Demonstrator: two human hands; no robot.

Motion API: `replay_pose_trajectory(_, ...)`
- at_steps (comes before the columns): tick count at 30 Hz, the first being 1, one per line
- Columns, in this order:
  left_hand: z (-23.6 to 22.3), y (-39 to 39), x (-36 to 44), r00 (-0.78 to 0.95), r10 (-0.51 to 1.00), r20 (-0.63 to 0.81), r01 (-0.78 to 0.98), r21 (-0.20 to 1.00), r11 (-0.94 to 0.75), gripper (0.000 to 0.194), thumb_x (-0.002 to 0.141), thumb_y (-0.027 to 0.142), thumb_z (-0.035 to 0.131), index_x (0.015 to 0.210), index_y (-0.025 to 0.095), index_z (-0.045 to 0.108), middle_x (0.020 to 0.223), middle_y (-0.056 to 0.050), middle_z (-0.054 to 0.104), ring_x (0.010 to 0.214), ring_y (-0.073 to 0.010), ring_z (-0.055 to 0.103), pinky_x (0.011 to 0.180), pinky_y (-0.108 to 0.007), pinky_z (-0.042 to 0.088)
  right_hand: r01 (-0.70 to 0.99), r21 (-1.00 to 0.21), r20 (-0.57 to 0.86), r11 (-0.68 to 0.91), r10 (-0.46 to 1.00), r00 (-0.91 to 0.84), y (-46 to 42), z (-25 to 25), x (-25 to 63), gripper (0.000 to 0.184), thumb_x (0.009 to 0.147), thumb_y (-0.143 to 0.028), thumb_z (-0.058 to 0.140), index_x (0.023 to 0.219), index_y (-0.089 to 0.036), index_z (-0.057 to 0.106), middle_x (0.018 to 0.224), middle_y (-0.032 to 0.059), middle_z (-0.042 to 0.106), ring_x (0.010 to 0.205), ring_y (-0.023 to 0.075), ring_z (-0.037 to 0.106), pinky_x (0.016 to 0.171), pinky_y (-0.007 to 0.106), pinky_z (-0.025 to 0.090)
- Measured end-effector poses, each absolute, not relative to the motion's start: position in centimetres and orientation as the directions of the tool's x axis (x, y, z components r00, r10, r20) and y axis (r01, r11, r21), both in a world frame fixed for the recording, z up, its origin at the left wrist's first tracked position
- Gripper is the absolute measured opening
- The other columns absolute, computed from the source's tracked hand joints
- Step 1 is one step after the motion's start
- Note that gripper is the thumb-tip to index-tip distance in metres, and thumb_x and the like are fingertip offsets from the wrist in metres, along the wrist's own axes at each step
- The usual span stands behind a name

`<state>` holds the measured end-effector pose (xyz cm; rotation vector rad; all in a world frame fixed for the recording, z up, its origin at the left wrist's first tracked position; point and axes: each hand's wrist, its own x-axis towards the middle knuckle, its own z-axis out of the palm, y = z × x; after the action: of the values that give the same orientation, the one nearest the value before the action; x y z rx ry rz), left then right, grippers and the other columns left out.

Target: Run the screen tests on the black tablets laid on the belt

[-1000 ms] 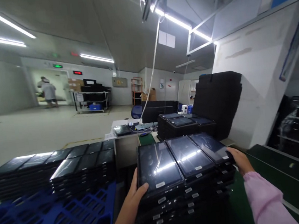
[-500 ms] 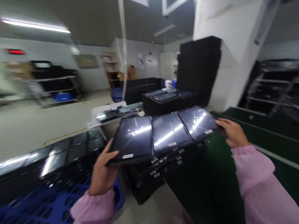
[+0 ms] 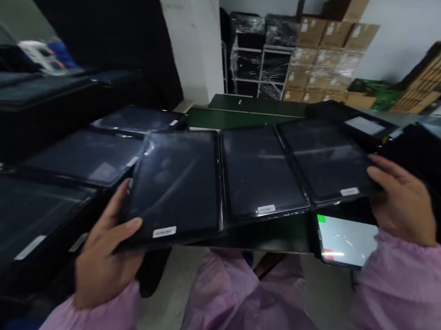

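Observation:
Between my two hands is a black tray holding three dark, glossy flat screens side by side, each with a small white label at its near edge: a left screen (image 3: 175,183), a middle screen (image 3: 260,171) and a right screen (image 3: 326,159). My left hand (image 3: 108,240) grips the left end, thumb on top. At the right end my right hand (image 3: 401,198) pinches the edge, thumb over it. Most of the tray's underside is hidden. Below the right end, a lit screen (image 3: 346,241) with a green corner shows partly.
Similar dark screens (image 3: 89,152) lie in a black stack on my left. A green worktop (image 3: 234,113) stretches behind the tray. To the right is a black box (image 3: 361,118) with a white label. Cardboard boxes (image 3: 325,33) and wrapped racks (image 3: 259,50) stand by the back wall.
My view has swung right, and both hands have carried the tray of screens away from the blue crates to above the green worktop. Both hands keep their hold.

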<state>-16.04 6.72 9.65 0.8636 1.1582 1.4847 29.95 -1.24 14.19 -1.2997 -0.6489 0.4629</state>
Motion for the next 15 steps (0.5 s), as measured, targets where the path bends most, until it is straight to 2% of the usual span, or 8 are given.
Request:
replay_pose_trajectory(1,8.3,7.7,-14.8,-0.156,0.985,-0.072,-0.322,0.946,0.018,0.091,0.064,0.021,0.081,0.151,0.027,0.056,0.145,-0.001,0.066,0.138,-0.0397,0.057,0.117,-0.055,0.05,0.05,-0.981,0.16,0.187,0.636,0.755,-2.8,12.2,30.4,0.068,0.061,-0.04,0.095,0.124,-0.021,0.075,0.115,0.0139,0.074,0.105,0.0319,0.072,0.089,0.052,0.059)
replay_pose_trajectory(3,4.7,9.6,-13.6,-0.056,0.99,-0.133,-0.37,0.923,0.103,0.097,0.062,0.024,0.084,0.154,0.024,0.053,0.142,-0.004,0.069,0.132,-0.0369,0.062,0.114,-0.047,0.054,0.1,-0.989,0.147,0.109,0.619,0.771,-5.2,7.6,30.5,0.076,0.063,-0.049,0.093,0.129,-0.021,0.071,0.122,0.0112,0.072,0.115,0.0317,0.068,0.102,0.052,0.054)
replay_pose_trajectory(6,-1.0,12.3,-14.6,0.002,0.979,-0.202,-0.339,0.921,0.191,0.101,0.056,0.027,0.087,0.152,0.022,0.055,0.134,-0.006,0.074,0.125,-0.0353,0.068,0.106,-0.04,0.059,0.155,-0.983,0.059,-0.097,0.634,0.771,-7.0,0.6,28.7,0.077,0.074,-0.061,0.083,0.137,-0.019,0.067,0.127,0.0123,0.071,0.116,0.0331,0.067,0.106,0.051,0.051)
replay_pose_trajectory(8,-4.1,13.9,-16.1,0.031,0.967,-0.253,-0.285,0.925,0.251,0.102,0.056,0.031,0.089,0.152,0.024,0.056,0.132,-0.008,0.075,0.124,-0.0362,0.069,0.107,-0.042,0.058,0.227,-0.959,0.052,-0.172,0.676,0.735,-7.3,-3.4,27.0,0.075,0.082,-0.066,0.072,0.139,-0.018,0.065,0.133,0.0141,0.068,0.121,0.035,0.064,0.108,0.053,0.049)
replay_pose_trajectory(11,-6.6,15.8,-17.4,0.027,0.949,-0.314,-0.18,0.932,0.314,0.097,0.055,0.037,0.09,0.147,0.023,0.061,0.135,-0.011,0.073,0.128,-0.0397,0.066,0.116,-0.05,0.05,0.422,-0.889,0.168,-0.178,0.732,0.661,-7.3,-7.6,24.9,0.071,0.09,-0.065,0.056,0.138,-0.014,0.065,0.147,0.0184,0.057,0.14,0.0358,0.05,0.12,0.054,0.037)
replay_pose_trajectory(13,-7.2,16.4,-17.4,-0.031,0.958,-0.284,-0.106,0.954,0.279,0.086,0.057,0.037,0.088,0.139,0.023,0.067,0.143,-0.012,0.068,0.137,-0.0402,0.059,0.122,-0.053,0.042,0.525,-0.826,0.187,-0.208,0.776,0.602,-7.2,-9.3,24.2,0.07,0.094,-0.061,0.048,0.141,-0.012,0.062,0.152,0.0206,0.051,0.147,0.0356,0.042,0.123,0.056,0.032)
replay_pose_trajectory(15,-7.6,16.0,-17.2,-0.12,0.975,-0.185,-0.016,0.983,0.185,0.075,0.061,0.036,0.085,0.134,0.021,0.069,0.15,-0.013,0.062,0.146,-0.0384,0.05,0.127,-0.051,0.034,0.601,-0.763,0.186,-0.237,0.81,0.557,-6.9,-10.1,24.0,0.07,0.097,-0.058,0.042,0.146,-0.01,0.058,0.156,0.0221,0.046,0.15,0.0356,0.038,0.123,0.056,0.031)
